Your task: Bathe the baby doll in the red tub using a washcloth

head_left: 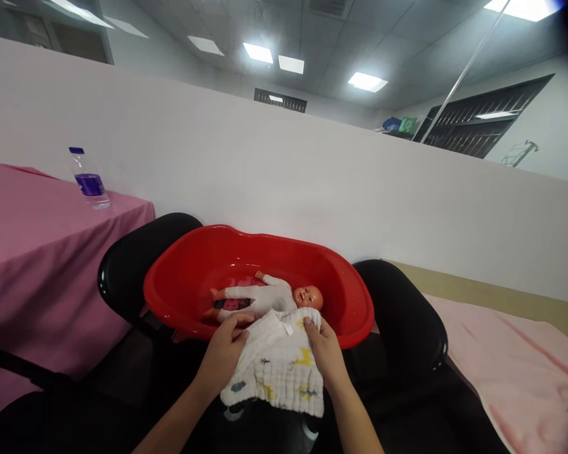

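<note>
Between my two hands hangs a white muslin cloth (pixel 284 369) with yellow and dark printed figures and a small white tag near its top edge. My left hand (pixel 227 350) pinches its left upper side, thumb on top. On the right, my right hand (pixel 324 347) grips the upper corner between thumb and fingers. Just beyond the cloth, a baby doll (pixel 269 296) in a white suit lies on its back in a red baby bathtub (pixel 345 296), head to the right, feet to the left. The cloth hides part of the doll's near side and of the tub's front rim.
Black chairs (pixel 142 252) (pixel 402 315) stand at both ends of the tub. At left, a plastic bottle (pixel 91 184) stands on a table with a pink cloth (pixel 42 221). A pale pink sheet (pixel 515 359) lies at right. A white partition (pixel 274 176) rises behind.
</note>
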A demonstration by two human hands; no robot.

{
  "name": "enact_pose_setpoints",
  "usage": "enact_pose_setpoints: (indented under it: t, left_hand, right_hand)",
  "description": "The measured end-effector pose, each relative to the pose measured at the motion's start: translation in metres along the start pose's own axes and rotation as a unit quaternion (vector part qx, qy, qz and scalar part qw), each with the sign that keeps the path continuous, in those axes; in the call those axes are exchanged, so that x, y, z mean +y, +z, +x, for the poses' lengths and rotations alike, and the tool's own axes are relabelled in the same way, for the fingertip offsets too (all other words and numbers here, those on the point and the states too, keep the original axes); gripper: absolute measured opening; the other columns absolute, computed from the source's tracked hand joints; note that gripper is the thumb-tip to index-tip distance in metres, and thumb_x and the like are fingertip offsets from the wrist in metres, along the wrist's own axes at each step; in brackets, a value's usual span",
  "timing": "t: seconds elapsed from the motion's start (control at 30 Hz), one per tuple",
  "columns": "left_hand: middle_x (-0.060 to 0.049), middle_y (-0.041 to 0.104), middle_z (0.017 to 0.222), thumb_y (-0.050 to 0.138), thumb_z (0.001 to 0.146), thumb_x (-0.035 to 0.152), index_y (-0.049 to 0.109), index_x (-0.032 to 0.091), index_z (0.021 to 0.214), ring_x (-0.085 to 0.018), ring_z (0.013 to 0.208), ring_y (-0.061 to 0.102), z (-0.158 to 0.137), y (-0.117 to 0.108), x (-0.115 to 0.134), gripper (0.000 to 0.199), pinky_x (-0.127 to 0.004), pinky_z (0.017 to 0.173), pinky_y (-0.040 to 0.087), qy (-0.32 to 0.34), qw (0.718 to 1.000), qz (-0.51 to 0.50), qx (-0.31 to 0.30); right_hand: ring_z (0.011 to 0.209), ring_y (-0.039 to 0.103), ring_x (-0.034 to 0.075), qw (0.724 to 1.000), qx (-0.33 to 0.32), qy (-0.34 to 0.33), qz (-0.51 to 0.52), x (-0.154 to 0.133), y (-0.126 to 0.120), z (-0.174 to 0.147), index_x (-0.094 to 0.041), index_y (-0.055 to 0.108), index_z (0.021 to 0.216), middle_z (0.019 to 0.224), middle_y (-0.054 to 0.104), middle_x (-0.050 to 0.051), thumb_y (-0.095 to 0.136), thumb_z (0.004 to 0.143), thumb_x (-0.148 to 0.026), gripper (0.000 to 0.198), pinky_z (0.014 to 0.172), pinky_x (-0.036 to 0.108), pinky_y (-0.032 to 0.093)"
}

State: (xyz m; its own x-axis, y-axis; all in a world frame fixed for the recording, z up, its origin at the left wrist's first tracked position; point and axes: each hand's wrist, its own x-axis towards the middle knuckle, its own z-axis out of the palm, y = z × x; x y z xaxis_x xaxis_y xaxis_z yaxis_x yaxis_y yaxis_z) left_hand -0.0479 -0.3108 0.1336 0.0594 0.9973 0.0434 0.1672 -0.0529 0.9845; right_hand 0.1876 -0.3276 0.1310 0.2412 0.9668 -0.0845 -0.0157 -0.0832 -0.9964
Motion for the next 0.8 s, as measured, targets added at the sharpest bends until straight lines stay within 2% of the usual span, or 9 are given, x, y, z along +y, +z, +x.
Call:
enact_pose_setpoints:
  t: [0.1, 0.17, 0.23, 0.33, 0.47, 0.57, 0.63, 0.7, 0.8]
  left_hand:
    - [-0.012, 0.057, 0.141, 0.052, 0.088, 0.031, 0.063, 0.018, 0.114, -0.024, 0.123, 0.061, 0.017, 0.002, -0.003, 0.031, -0.039, 0.105, 0.051, 0.033, 0.998, 0.056, 0.006]
    - [-0.009, 0.044, 0.156, 0.059, 0.085, 0.031, 0.060, 0.021, 0.127, -0.025, 0.135, 0.053, 0.021, 0.005, -0.007, 0.043, -0.038, 0.108, 0.049, 0.061, 0.989, 0.132, -0.038]
    - [-0.005, 0.037, 0.162, 0.066, 0.079, 0.024, 0.055, 0.025, 0.139, -0.027, 0.143, 0.044, 0.021, 0.008, -0.008, 0.061, -0.043, 0.115, 0.042, 0.084, 0.960, 0.242, -0.113]
    - [-0.004, 0.045, 0.159, 0.062, 0.084, 0.019, 0.049, 0.026, 0.150, -0.031, 0.140, 0.047, 0.022, 0.006, -0.007, 0.067, -0.049, 0.117, 0.036, 0.084, 0.910, 0.361, -0.186]
    - [-0.007, 0.057, 0.149, 0.037, 0.099, 0.022, 0.047, 0.020, 0.153, -0.027, 0.132, 0.056, 0.029, -0.005, -0.014, 0.055, -0.043, 0.111, 0.043, 0.049, 0.899, 0.369, -0.229]
    - [-0.006, 0.041, 0.162, 0.029, 0.091, 0.005, 0.044, 0.020, 0.155, -0.023, 0.138, 0.051, 0.034, -0.016, -0.025, 0.067, -0.037, 0.109, 0.046, 0.048, 0.890, 0.413, -0.188]
    - [-0.005, 0.032, 0.166, 0.030, 0.087, 0.002, 0.043, 0.020, 0.155, -0.023, 0.142, 0.047, 0.039, -0.023, -0.028, 0.071, -0.035, 0.109, 0.045, 0.053, 0.881, 0.447, -0.147]
    - [-0.006, 0.036, 0.164, 0.032, 0.090, 0.007, 0.046, 0.020, 0.153, -0.023, 0.142, 0.047, 0.049, -0.030, -0.026, 0.065, -0.037, 0.112, 0.042, 0.068, 0.874, 0.460, -0.141]
    - [-0.009, 0.044, 0.159, 0.037, 0.091, 0.014, 0.053, 0.022, 0.147, -0.027, 0.138, 0.050, 0.076, -0.035, -0.023, 0.058, -0.043, 0.109, 0.045, 0.074, 0.853, 0.476, -0.200]
  right_hand:
    - [0.097, 0.068, 0.029, 0.991, 0.008, -0.060, -0.116, 0.003, 0.002, 0.022, -0.016, 0.070, 0.103, 0.099, 0.075, 0.010, 0.063, 0.085, -0.050, 0.039, 0.087, 0.036, 0.051]
    - [0.098, 0.068, 0.028, 0.985, -0.007, -0.076, -0.156, 0.006, 0.004, 0.031, -0.016, 0.070, 0.103, 0.100, 0.075, 0.010, 0.060, 0.084, -0.044, 0.036, 0.090, 0.036, 0.050]
    - [0.099, 0.069, 0.028, 0.981, -0.016, -0.081, -0.178, 0.009, 0.003, 0.036, -0.016, 0.069, 0.106, 0.103, 0.075, 0.010, 0.058, 0.085, -0.041, 0.035, 0.091, 0.036, 0.050]
    - [0.100, 0.069, 0.028, 0.967, 0.005, -0.086, -0.241, 0.007, -0.004, 0.039, -0.017, 0.068, 0.115, 0.106, 0.075, 0.010, 0.056, 0.085, -0.034, 0.037, 0.089, 0.035, 0.050]
    - [0.094, 0.069, 0.027, 0.903, 0.045, -0.088, -0.418, 0.002, -0.016, 0.030, -0.020, 0.062, 0.130, 0.113, 0.071, 0.012, 0.053, 0.088, -0.027, 0.044, 0.075, 0.032, 0.048]
    - [0.086, 0.068, 0.023, 0.866, 0.057, -0.110, -0.485, 0.001, -0.021, 0.021, -0.023, 0.062, 0.131, 0.124, 0.062, 0.012, 0.053, 0.088, -0.026, 0.044, 0.062, 0.029, 0.043]
    - [0.092, 0.067, 0.022, 0.881, 0.058, -0.141, -0.447, 0.001, -0.024, 0.025, -0.025, 0.065, 0.126, 0.127, 0.059, 0.010, 0.054, 0.088, -0.030, 0.040, 0.063, 0.029, 0.045]
    - [0.105, 0.065, 0.024, 0.926, 0.059, -0.160, -0.337, 0.001, -0.028, 0.045, -0.023, 0.069, 0.116, 0.126, 0.060, 0.009, 0.056, 0.088, -0.037, 0.034, 0.076, 0.030, 0.050]
    - [0.104, 0.066, 0.025, 0.985, 0.083, -0.065, -0.140, 0.003, -0.034, 0.100, -0.017, 0.070, 0.106, 0.113, 0.069, 0.010, 0.061, 0.083, -0.044, 0.037, 0.087, 0.031, 0.051]
